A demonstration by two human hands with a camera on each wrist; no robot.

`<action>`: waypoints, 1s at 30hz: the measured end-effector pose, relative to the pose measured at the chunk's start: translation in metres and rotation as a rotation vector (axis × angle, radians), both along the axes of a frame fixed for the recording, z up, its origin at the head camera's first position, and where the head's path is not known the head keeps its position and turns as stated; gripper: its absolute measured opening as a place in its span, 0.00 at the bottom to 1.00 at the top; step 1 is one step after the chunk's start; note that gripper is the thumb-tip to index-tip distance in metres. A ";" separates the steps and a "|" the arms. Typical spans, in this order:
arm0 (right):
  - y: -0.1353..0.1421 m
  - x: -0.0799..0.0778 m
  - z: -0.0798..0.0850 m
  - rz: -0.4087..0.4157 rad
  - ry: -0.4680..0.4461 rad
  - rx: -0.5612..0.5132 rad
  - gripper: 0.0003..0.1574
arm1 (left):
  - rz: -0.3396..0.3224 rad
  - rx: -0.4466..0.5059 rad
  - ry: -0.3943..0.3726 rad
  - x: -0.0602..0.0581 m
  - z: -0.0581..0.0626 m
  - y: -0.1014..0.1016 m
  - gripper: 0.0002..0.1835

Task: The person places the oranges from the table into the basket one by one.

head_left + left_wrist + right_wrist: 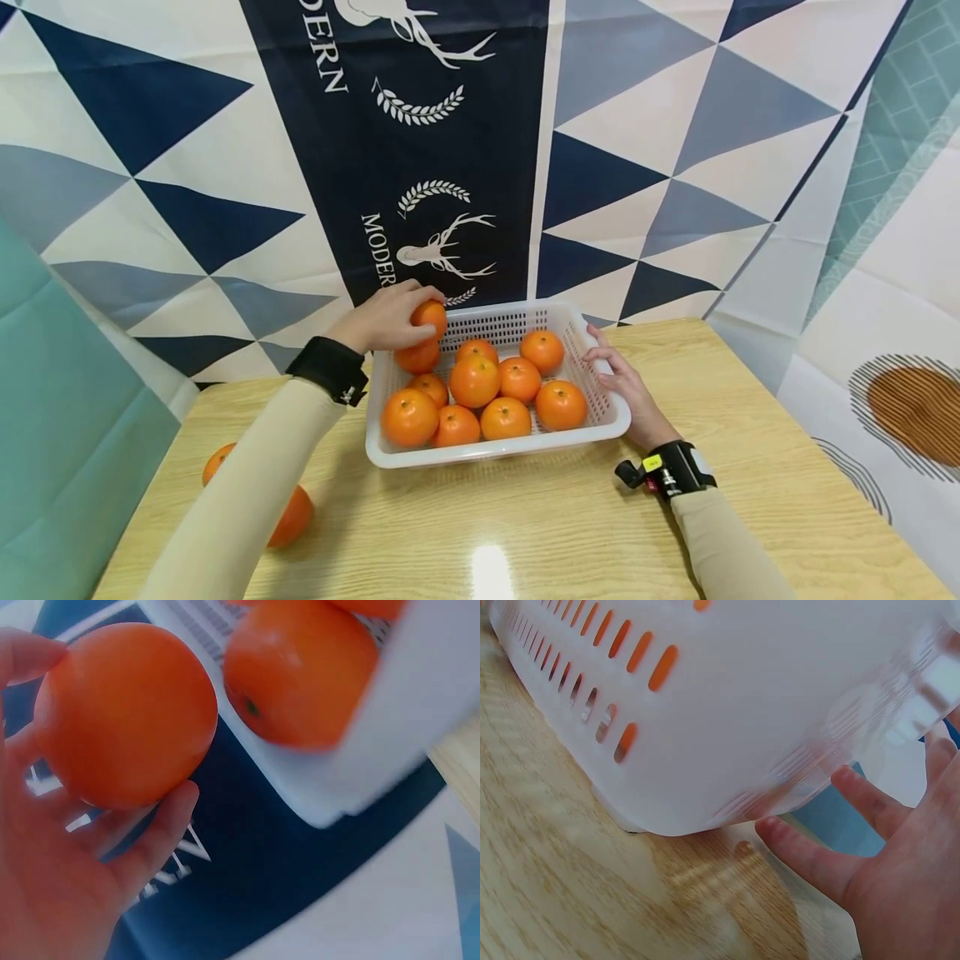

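Note:
My left hand [393, 317] grips an orange [127, 716] above the back left corner of a white plastic basket [480, 452]. Thumb and fingers wrap round the fruit's side. Just below it another orange [417, 358] lies inside the basket, near the left wall. Several more oranges fill the basket, with one large orange [475, 381] on top in the middle. My right hand [630, 392] holds the basket's right side, with fingertips over the rim. In the right wrist view other fingers [802, 851] reach to the slotted outer wall.
Two oranges lie on the wooden table [525, 517] at left, partly hidden by my left sleeve; the nearer orange [292, 517] shows more. A patterned cloth [622, 167] with triangles and deer prints hangs behind the table. Teal fabric [67, 433] stands on the left.

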State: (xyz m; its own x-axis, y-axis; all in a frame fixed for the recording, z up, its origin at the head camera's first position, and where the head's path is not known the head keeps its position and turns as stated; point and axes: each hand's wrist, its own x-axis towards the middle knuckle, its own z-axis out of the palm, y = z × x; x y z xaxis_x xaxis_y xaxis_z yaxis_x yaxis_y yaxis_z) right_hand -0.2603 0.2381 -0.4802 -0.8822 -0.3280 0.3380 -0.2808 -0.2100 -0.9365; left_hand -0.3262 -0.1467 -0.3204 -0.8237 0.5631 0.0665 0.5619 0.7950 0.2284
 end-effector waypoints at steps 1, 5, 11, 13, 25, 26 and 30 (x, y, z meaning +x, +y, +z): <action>0.000 0.000 0.000 0.000 0.000 0.000 0.15 | -0.006 0.002 -0.003 0.000 0.000 0.004 0.27; 0.000 -0.001 -0.002 0.002 -0.006 -0.002 0.15 | -0.008 -0.004 -0.010 -0.002 -0.002 0.015 0.27; 0.000 -0.002 -0.003 -0.003 -0.010 0.007 0.14 | 0.003 -0.021 -0.039 -0.001 -0.004 0.020 0.27; 0.001 -0.002 -0.003 -0.006 -0.009 0.012 0.14 | -0.014 -0.025 -0.038 0.000 -0.005 0.020 0.27; 0.001 -0.002 -0.001 0.005 0.002 -0.002 0.16 | -0.102 -0.088 -0.037 0.015 -0.016 0.014 0.25; 0.000 -0.001 -0.001 0.007 0.003 -0.008 0.16 | -0.103 -0.093 -0.042 0.016 -0.017 0.013 0.25; 0.000 -0.001 -0.001 0.009 0.009 -0.012 0.16 | -0.106 -0.111 -0.061 0.019 -0.024 0.010 0.24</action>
State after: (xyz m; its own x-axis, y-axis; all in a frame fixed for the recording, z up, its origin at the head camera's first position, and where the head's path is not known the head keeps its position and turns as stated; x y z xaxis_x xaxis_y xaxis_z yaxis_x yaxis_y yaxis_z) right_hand -0.2614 0.2377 -0.4815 -0.8759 -0.3320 0.3500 -0.2874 -0.2235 -0.9314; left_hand -0.3073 -0.1364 -0.3441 -0.7600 0.6480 -0.0494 0.6316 0.7544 0.1788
